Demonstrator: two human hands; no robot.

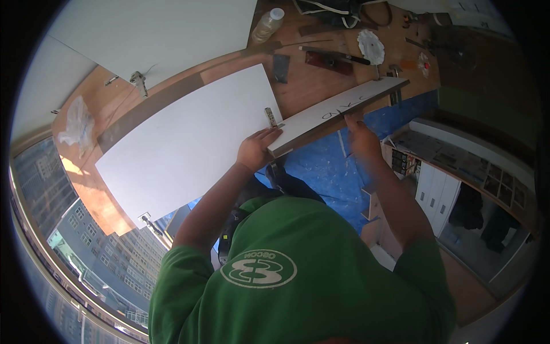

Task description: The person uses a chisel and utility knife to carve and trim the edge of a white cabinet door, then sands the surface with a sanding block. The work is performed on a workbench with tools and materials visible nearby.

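A large white panel (189, 137) lies on the wooden work surface in front of me. Against its right end rests a narrow white board (315, 117), slanting away to the right, with dark handwritten marks on its face and a brown edge toward me. My left hand (258, 149) grips the board's near end where the two pieces meet; its thumb is hard to see. Right by those fingers sits a metal hinge (270, 117). Farther along, my right hand (362, 137) holds the board's near edge, fingers curled. Another hinge (144, 218) is at the panel's near left corner.
Behind lie a dark-handled tool (335, 54), a clear bottle (268, 26), a white scalloped disc (371, 47) and a hammer (394, 86). A plastic bag (77, 126) is at the left. Blue sheeting (335, 172) covers the floor; a white cabinet (438, 195) stands right.
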